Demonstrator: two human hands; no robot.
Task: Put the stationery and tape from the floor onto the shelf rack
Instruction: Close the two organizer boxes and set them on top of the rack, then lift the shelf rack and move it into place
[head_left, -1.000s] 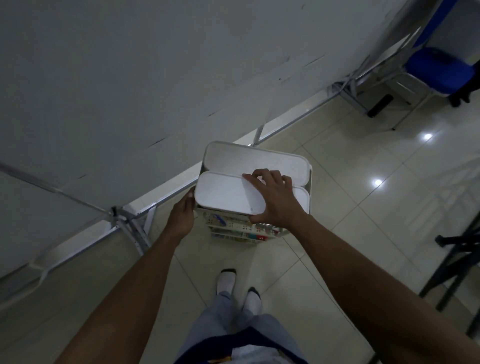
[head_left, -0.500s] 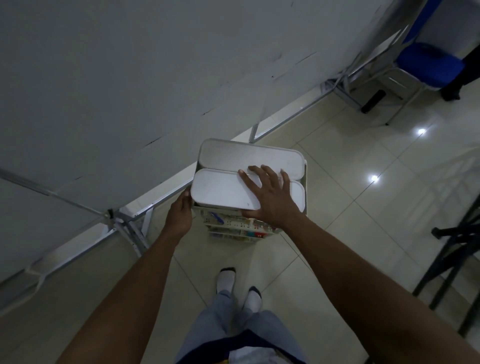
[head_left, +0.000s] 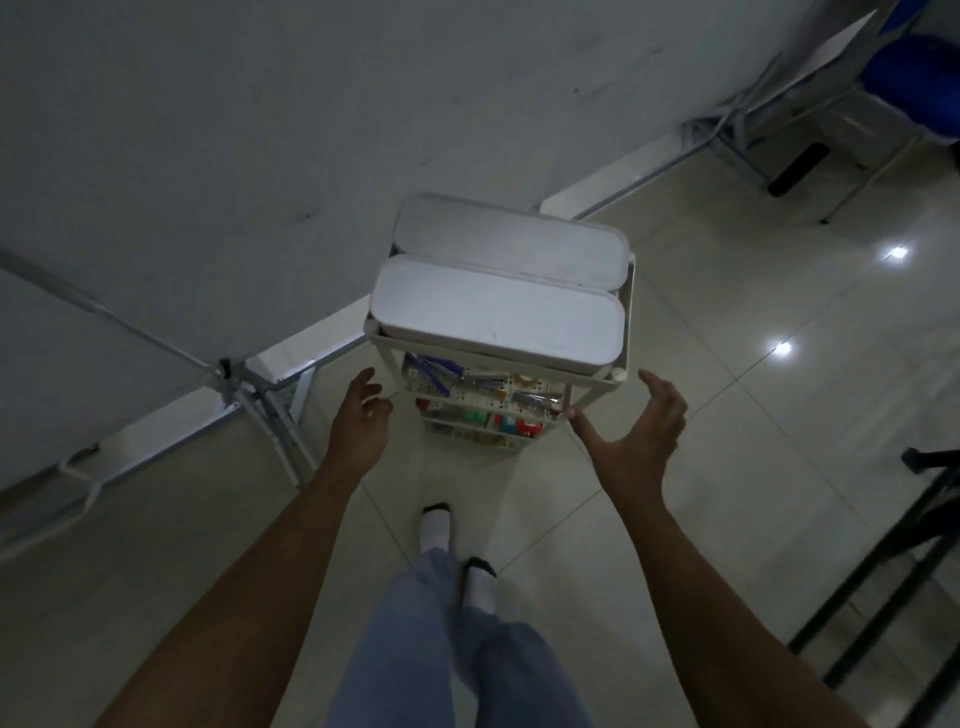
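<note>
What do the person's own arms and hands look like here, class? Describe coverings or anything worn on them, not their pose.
Both forearms are bare right down to the frame's lower edge, with no sleeves in view. The left hand and right hand wear no gloves. No watch, bracelet or ring can be made out, though the dim light hides fine detail.
</note>
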